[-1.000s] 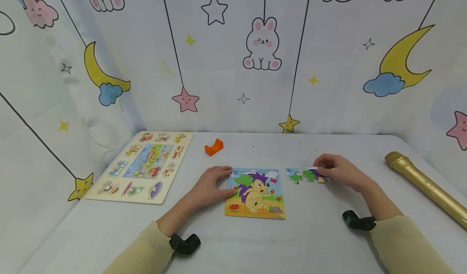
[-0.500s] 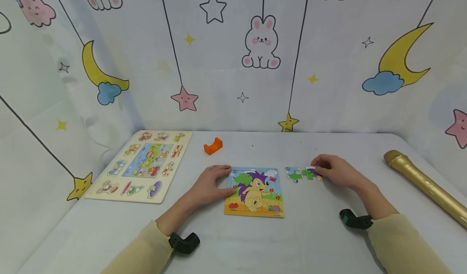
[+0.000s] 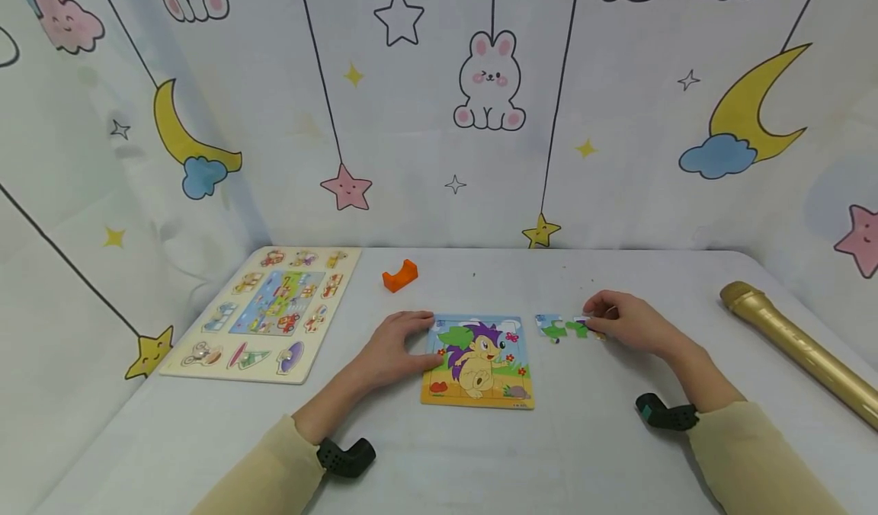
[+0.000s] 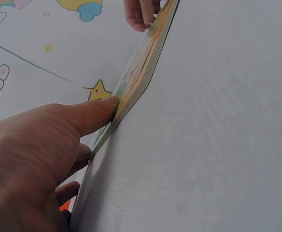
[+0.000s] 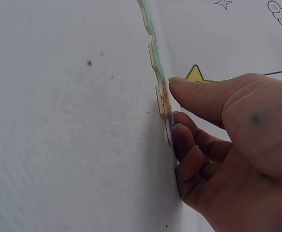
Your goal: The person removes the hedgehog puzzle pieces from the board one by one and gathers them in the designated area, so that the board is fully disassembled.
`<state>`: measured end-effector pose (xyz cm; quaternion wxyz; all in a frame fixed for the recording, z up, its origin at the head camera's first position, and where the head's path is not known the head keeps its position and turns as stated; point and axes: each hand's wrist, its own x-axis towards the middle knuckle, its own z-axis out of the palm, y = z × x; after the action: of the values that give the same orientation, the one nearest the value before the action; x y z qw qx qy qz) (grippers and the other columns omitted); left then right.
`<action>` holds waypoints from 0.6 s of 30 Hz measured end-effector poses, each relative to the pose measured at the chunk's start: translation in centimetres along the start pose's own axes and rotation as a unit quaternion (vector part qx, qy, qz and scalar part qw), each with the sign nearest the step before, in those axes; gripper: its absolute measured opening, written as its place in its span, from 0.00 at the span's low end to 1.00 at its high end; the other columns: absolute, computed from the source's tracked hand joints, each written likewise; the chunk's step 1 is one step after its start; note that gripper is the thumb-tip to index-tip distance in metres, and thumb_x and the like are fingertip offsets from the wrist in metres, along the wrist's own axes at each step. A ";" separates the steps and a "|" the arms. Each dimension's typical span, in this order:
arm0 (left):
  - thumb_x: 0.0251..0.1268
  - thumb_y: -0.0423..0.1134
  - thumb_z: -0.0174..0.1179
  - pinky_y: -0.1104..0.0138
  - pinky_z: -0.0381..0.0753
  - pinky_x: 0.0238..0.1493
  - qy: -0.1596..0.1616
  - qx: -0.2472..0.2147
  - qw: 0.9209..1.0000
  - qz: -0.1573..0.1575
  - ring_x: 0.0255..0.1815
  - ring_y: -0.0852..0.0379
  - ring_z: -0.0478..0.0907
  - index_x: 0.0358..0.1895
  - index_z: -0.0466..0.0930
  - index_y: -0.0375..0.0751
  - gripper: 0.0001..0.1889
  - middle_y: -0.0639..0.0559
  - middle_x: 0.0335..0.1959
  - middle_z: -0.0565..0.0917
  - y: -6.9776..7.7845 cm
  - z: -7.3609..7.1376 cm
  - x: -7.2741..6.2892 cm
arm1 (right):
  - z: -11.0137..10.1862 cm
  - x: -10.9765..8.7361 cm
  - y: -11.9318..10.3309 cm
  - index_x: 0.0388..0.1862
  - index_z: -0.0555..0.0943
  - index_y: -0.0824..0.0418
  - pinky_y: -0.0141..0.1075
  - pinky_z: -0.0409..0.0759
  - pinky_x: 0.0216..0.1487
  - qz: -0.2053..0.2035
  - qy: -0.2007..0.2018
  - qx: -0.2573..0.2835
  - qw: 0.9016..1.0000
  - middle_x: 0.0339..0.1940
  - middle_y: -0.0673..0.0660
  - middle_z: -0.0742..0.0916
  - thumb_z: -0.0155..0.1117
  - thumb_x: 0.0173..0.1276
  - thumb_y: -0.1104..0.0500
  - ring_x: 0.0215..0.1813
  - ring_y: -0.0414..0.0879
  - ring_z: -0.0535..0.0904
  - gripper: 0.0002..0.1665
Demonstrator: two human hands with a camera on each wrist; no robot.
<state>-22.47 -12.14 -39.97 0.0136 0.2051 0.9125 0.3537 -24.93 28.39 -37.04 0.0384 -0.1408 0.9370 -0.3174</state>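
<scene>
A square hedgehog puzzle board (image 3: 483,363) lies on the table. My left hand (image 3: 394,355) rests at its left side, thumb touching the upper face and fingertips by the edge; the left wrist view shows this thumb (image 4: 100,113) on the board's rim. Right of the board lie small jigsaw pieces in a row: a blue and green piece (image 3: 550,327) and a green one (image 3: 576,328) beside it. My right hand (image 3: 631,321) pinches a purple and yellow jigsaw piece (image 5: 164,99) at the row's right end. Its fingers partly hide that piece.
A large wooden peg puzzle (image 3: 312,363) lies at the left. An orange notched block (image 3: 400,276) sits behind the hedgehog board. A gold microphone (image 3: 796,343) lies at the right. A patterned cloth (image 3: 425,119) hangs behind the table.
My right hand has slid slightly left with the jigsaw piece, closer against the green piece. My left hand stays on the hedgehog board. The head view has shifted a little.
</scene>
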 end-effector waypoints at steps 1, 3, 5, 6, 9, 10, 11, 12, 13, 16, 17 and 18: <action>0.59 0.51 0.72 0.47 0.59 0.74 0.001 0.000 1.000 -0.001 0.75 0.44 0.60 0.69 0.75 0.38 0.36 0.51 0.71 0.73 0.0 0.0 0.0 | 0.0 0.0 0.1 0.49 0.80 0.66 0.45 0.76 0.45 0.001 0.000 0.001 1.000 0.42 0.57 0.82 0.65 0.73 0.59 0.45 0.52 0.77 0.13; 0.59 0.51 0.72 0.47 0.59 0.73 0.002 0.002 1.000 -0.003 0.75 0.45 0.60 0.69 0.76 0.39 0.36 0.52 0.71 0.73 0.0 0.0 0.0 | -0.1 0.0 0.2 0.50 0.79 0.66 0.45 0.76 0.46 0.005 -0.001 0.006 1.000 0.43 0.58 0.82 0.65 0.73 0.58 0.46 0.53 0.78 0.14; 0.59 0.51 0.72 0.47 0.60 0.73 0.002 0.003 1.000 -0.005 0.75 0.45 0.60 0.69 0.76 0.39 0.36 0.52 0.71 0.73 0.0 0.0 0.0 | -0.2 0.1 0.3 0.51 0.79 0.66 0.45 0.77 0.46 0.007 -0.002 0.009 1.000 0.44 0.58 0.82 0.66 0.73 0.58 0.48 0.55 0.78 0.15; 0.59 0.51 0.72 0.47 0.60 0.73 0.002 0.003 1.000 -0.005 0.75 0.44 0.60 0.69 0.76 0.39 0.36 0.52 0.71 0.73 0.0 0.0 0.0 | -0.3 0.1 0.4 0.52 0.79 0.66 0.45 0.77 0.47 0.007 -0.002 0.010 1.000 0.44 0.58 0.82 0.66 0.73 0.57 0.49 0.55 0.78 0.15; 0.59 0.51 0.72 0.47 0.59 0.73 0.003 0.004 1.000 -0.005 0.75 0.44 0.59 0.69 0.75 0.39 0.36 0.52 0.71 0.73 0.0 0.0 0.0 | -0.6 0.2 0.4 0.54 0.79 0.66 0.44 0.78 0.47 0.007 0.000 0.013 1.000 0.45 0.58 0.82 0.66 0.73 0.56 0.50 0.56 0.78 0.17; 0.59 0.51 0.72 0.47 0.59 0.73 0.004 0.004 1.000 -0.005 0.75 0.44 0.59 0.69 0.75 0.39 0.36 0.52 0.71 0.73 0.0 0.0 0.0 | -0.7 0.3 0.3 0.54 0.78 0.66 0.43 0.78 0.47 0.006 0.000 0.015 1.000 0.46 0.58 0.82 0.65 0.73 0.56 0.51 0.56 0.78 0.18; 0.59 0.50 0.72 0.47 0.59 0.73 0.006 0.004 1.000 -0.004 0.75 0.44 0.60 0.69 0.76 0.39 0.36 0.52 0.71 0.73 0.0 0.0 0.0 | -0.8 0.3 0.2 0.55 0.78 0.66 0.43 0.79 0.46 0.003 0.001 0.017 1.000 0.46 0.58 0.82 0.65 0.73 0.55 0.51 0.56 0.78 0.19; 0.59 0.50 0.72 0.47 0.59 0.73 0.006 0.003 1.000 -0.003 0.75 0.44 0.60 0.69 0.76 0.39 0.36 0.52 0.71 0.74 0.0 -0.1 0.0 | -0.8 0.4 0.0 0.56 0.78 0.67 0.42 0.79 0.46 0.001 0.001 0.019 1.000 0.47 0.58 0.82 0.65 0.73 0.55 0.51 0.56 0.78 0.20; 0.59 0.50 0.72 0.48 0.59 0.73 0.006 0.003 1.000 -0.002 0.75 0.44 0.60 0.69 0.75 0.39 0.36 0.52 0.71 0.73 0.0 -0.1 0.0 | -0.9 0.4 -0.2 0.56 0.77 0.67 0.42 0.79 0.46 -0.001 0.003 0.021 1.000 0.47 0.59 0.82 0.65 0.73 0.55 0.51 0.56 0.78 0.20; 0.59 0.51 0.72 0.47 0.59 0.74 0.003 0.003 1.000 0.002 0.75 0.44 0.59 0.69 0.75 0.38 0.36 0.51 0.71 0.73 -0.1 0.0 0.0 | -0.9 0.5 -1.4 0.58 0.77 0.68 0.41 0.80 0.46 -0.013 0.004 0.025 1.000 0.49 0.60 0.82 0.65 0.73 0.55 0.51 0.56 0.78 0.21; 0.59 0.51 0.72 0.48 0.59 0.74 0.002 0.003 1.000 0.002 0.75 0.44 0.59 0.69 0.75 0.38 0.36 0.51 0.71 0.73 -0.1 0.0 0.0 | -0.8 0.6 -1.9 0.58 0.77 0.68 0.42 0.81 0.47 -0.019 0.005 0.024 1.000 0.49 0.60 0.83 0.66 0.73 0.56 0.52 0.56 0.79 0.22; 0.59 0.51 0.72 0.47 0.59 0.74 0.002 0.003 1.000 0.002 0.75 0.44 0.59 0.69 0.75 0.38 0.36 0.51 0.71 0.73 -0.1 0.0 0.0 | -0.7 0.7 -2.5 0.58 0.77 0.68 0.43 0.81 0.49 -0.025 0.006 0.024 0.999 0.50 0.60 0.83 0.66 0.73 0.56 0.53 0.56 0.79 0.22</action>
<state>-22.54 -12.23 -40.04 0.0106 0.2065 0.9133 0.3509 -25.11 26.71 -34.96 0.0287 -0.1609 0.9255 -0.3416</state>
